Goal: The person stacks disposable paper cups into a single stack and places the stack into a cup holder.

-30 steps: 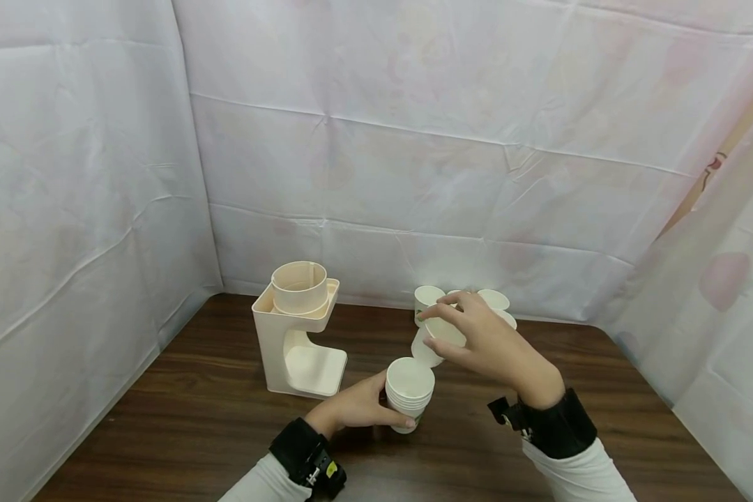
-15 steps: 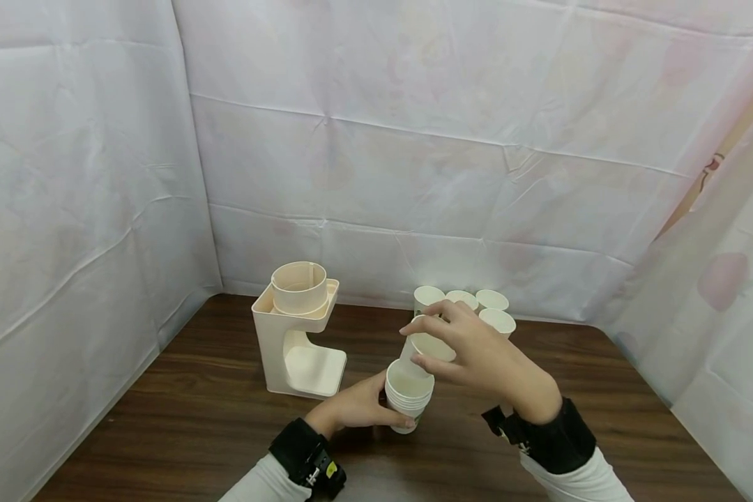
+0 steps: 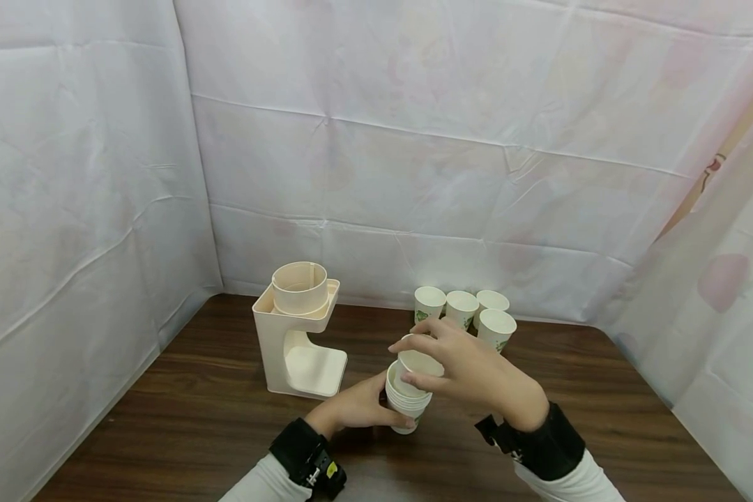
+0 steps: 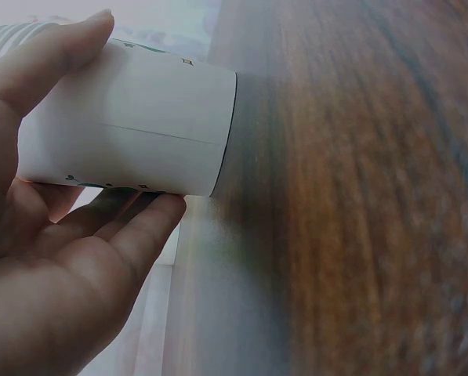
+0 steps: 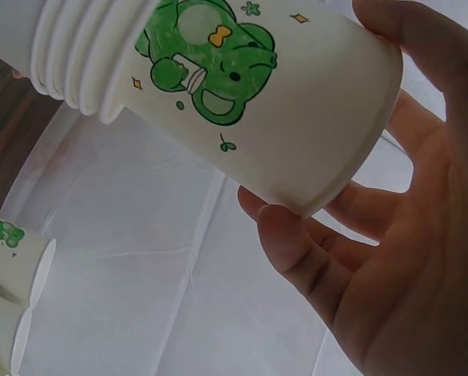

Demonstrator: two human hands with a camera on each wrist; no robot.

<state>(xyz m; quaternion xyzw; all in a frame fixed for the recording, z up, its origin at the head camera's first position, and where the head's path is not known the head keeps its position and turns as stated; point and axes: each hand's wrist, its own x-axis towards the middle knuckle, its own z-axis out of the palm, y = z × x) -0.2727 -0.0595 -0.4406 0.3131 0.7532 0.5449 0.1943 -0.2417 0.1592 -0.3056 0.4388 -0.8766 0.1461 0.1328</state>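
Note:
Near the front middle of the table, my left hand [image 3: 360,406] grips a stack of white paper cups [image 3: 408,406]. Thumb and fingers wrap round the lowest cup, whose base [image 4: 171,117] meets the tabletop in the left wrist view. Above the stack my right hand [image 3: 467,362] pinches one more paper cup [image 3: 419,361] near its rim. That cup, printed with a green cartoon animal [image 5: 218,59], sits partly inside the top of the stack, its upper part still standing out. Several single paper cups [image 3: 497,324] stand upright behind the right hand.
A cream plastic stand [image 3: 270,348] with a round holder [image 3: 299,287] on top stands to the left of the hands. White curtains [image 3: 376,174] close off the back and sides of the dark wooden table [image 3: 194,418].
My right hand has brought its cup left and toward me, from in front of the standing cups down into the top of the stack. The left hand has stayed in place.

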